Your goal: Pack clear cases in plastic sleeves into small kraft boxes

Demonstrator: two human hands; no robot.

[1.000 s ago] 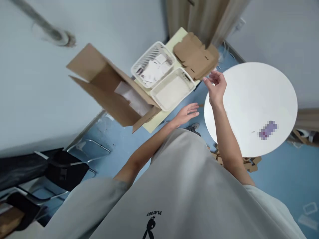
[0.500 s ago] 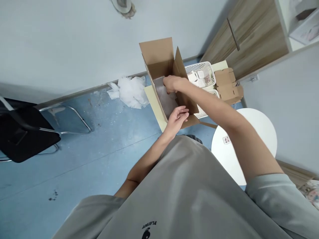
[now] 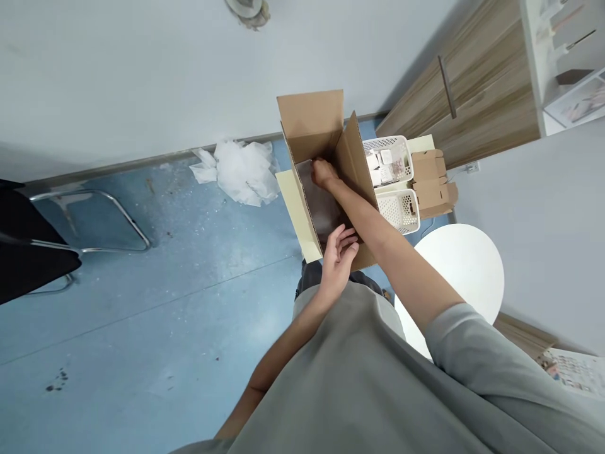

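An open cardboard box [image 3: 309, 125] stands with its flaps raised. A flat grey-brown surface [image 3: 321, 202] shows inside it; I cannot tell what it is made of. My right hand [image 3: 324, 173] reaches down into the box near its far end, fingers curled against that surface, and what they hold, if anything, is hidden. Over the near end of the box is my left hand [image 3: 336, 257], fingers loosely apart and nothing seen in them.
Two white baskets [image 3: 399, 211] sit right of the box, the farther one with small white items. Beyond lies flattened cardboard [image 3: 432, 183]. White crumpled wrapping [image 3: 246, 171] rests on the floor to the left. A round white table [image 3: 472, 265] and a black chair [image 3: 33, 246] flank the area.
My right hand has gone lower into the box. The whole view has shifted, bringing more of the nearer basket into sight. My left hand remains by the near end.
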